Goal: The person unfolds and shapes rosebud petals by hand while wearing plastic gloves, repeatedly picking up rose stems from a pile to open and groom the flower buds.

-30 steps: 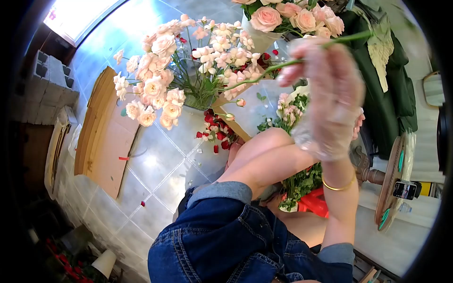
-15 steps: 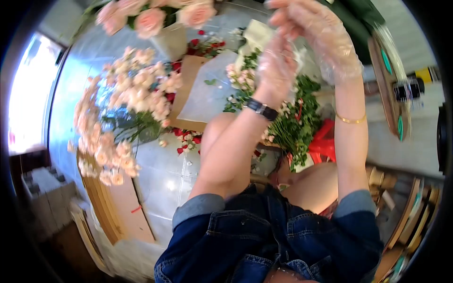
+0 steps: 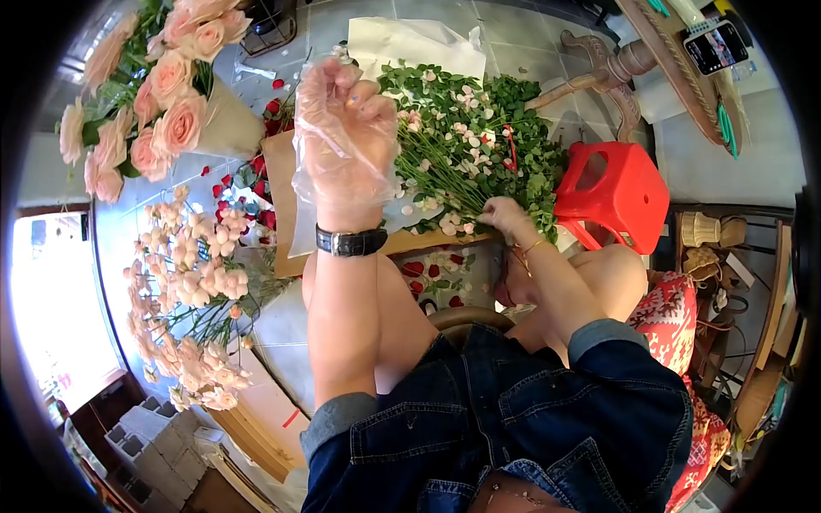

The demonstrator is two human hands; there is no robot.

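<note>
My left hand (image 3: 346,141) is raised in a loose clear plastic glove, with a black-strapped watch on the wrist. Its fingers are loosely bent, and nothing shows in them. Lower down on the right, my right hand (image 3: 510,217) has its fingers closed at the stem ends of a big bunch of small pale pink roses (image 3: 462,128) with green leaves. How many stems it grips is hidden. The bunch lies on white and brown wrapping paper (image 3: 285,192). Scattered red petals and flower heads (image 3: 436,272) lie below the paper.
A red plastic stool (image 3: 623,192) stands right of the bunch. Large pink roses in a wrapped pot (image 3: 227,120) and peach roses (image 3: 192,265) are on the left. Behind are a white sheet (image 3: 415,47) and a carved wooden table leg (image 3: 603,73). A phone (image 3: 717,47) is mounted upper right.
My hands were together high up, and they have come apart. The left is now further left; the right has dropped to the stems. My view has shifted, showing the whole red stool.
</note>
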